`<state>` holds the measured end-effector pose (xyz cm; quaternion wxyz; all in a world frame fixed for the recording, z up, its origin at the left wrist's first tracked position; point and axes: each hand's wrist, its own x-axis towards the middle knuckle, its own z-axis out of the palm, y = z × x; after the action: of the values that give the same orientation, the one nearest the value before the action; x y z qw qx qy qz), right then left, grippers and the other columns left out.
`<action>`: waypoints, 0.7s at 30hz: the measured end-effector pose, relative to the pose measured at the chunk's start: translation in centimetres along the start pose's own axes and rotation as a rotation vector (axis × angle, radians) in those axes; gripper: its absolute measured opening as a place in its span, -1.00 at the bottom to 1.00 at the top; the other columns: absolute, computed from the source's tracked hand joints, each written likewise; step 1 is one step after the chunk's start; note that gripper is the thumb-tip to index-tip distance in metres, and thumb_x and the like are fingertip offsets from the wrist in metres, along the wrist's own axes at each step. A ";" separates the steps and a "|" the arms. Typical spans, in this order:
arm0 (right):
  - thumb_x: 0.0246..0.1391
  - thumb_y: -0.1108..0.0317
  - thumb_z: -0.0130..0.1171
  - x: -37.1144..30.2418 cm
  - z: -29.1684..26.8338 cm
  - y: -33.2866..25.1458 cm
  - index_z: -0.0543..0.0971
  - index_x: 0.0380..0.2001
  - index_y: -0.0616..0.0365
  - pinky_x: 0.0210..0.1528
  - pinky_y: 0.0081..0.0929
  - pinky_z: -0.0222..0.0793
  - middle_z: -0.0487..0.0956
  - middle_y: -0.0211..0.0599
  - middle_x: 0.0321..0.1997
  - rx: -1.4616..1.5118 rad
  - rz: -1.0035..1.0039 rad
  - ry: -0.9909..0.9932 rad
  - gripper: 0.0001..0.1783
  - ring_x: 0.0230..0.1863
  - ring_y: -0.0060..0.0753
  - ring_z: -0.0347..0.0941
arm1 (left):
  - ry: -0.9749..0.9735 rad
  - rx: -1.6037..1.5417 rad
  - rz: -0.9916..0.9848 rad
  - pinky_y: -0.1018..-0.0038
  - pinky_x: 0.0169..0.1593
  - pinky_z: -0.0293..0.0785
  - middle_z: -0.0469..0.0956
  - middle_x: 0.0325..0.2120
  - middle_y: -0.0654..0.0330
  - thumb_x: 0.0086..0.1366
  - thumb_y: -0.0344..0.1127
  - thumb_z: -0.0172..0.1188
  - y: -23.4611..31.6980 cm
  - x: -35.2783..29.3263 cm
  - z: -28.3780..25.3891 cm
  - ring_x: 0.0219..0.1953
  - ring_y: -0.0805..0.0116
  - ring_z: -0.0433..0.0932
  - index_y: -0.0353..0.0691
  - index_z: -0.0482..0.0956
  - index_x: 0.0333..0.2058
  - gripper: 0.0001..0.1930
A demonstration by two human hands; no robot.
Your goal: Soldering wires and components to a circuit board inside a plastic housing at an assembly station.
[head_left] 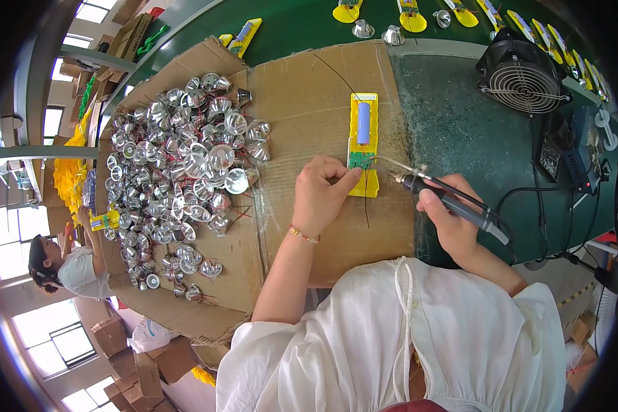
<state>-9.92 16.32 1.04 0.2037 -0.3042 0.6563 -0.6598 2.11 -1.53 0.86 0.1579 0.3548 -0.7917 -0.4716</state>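
Observation:
On the cardboard lies a yellow plastic housing point(371, 186), long and narrow, holding a blue-violet cylindrical battery point(364, 123) and a small green circuit board point(358, 159). My left hand point(321, 194) rests at the board's left edge, thumb and forefinger pinched together; what is between them is too small to make out. My right hand point(452, 218) grips a soldering iron point(454, 204) with a thin metal guide tube, its end over the board. A thin dark wire point(367, 213) extends below the board, and another dark strand runs up from the housing's top.
A heap of silvery reflector cups point(185, 158) with red wires fills the cardboard's left side. A black fan point(525, 86) stands at the back right, near a soldering station point(584, 165) and cables. More yellow housings point(412, 17) line the far edge. A co-worker point(75, 264) is at far left.

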 end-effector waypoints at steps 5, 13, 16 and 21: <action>0.01 0.47 0.12 0.1 -1.3 -0.6 0.39 -0.32 0.33 -0.44 -0.65 0.36 0.52 -0.25 -0.51 0.102 0.017 0.088 -0.81 -0.49 -0.57 0.44 | -0.011 -0.024 -0.057 0.48 -0.39 0.35 0.47 -0.56 0.18 -0.01 -0.34 0.27 0.1 0.0 -0.1 -0.48 0.36 0.44 -0.32 0.57 -0.60 -0.84; 0.06 0.42 0.09 0.2 -3.8 1.8 0.39 -0.31 0.29 -0.46 -0.69 0.33 0.48 -0.31 -0.53 0.121 0.040 0.184 -0.82 -0.53 -0.61 0.39 | -0.003 0.038 -0.015 0.51 -0.44 0.35 0.45 -0.58 0.19 0.00 -0.35 0.27 0.2 -0.1 -0.1 -0.53 0.41 0.43 -0.34 0.55 -0.59 -0.83; 0.06 0.41 0.09 0.3 -4.4 2.0 0.39 -0.31 0.29 -0.45 -0.69 0.32 0.48 -0.30 -0.53 0.119 0.058 0.206 -0.82 -0.51 -0.61 0.39 | 0.004 -0.056 -0.037 0.55 -0.46 0.37 0.49 -0.57 0.21 0.02 -0.34 0.28 0.3 0.5 -0.7 -0.55 0.49 0.44 -0.34 0.56 -0.53 -0.83; 0.04 0.42 0.10 0.4 -4.8 3.3 0.39 -0.31 0.28 -0.45 -0.67 0.32 0.48 -0.30 -0.52 0.130 0.112 0.226 -0.82 -0.50 -0.60 0.39 | 0.111 0.052 0.051 0.57 -0.33 0.43 0.58 -0.46 0.16 0.05 -0.27 0.25 2.2 7.5 -2.0 -0.44 0.54 0.51 -0.36 0.57 -0.34 -0.74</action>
<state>-13.83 19.42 -1.96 0.1842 -0.1772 0.6468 -0.7185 -2.93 -7.47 3.15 0.2042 0.3641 -0.8025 -0.4262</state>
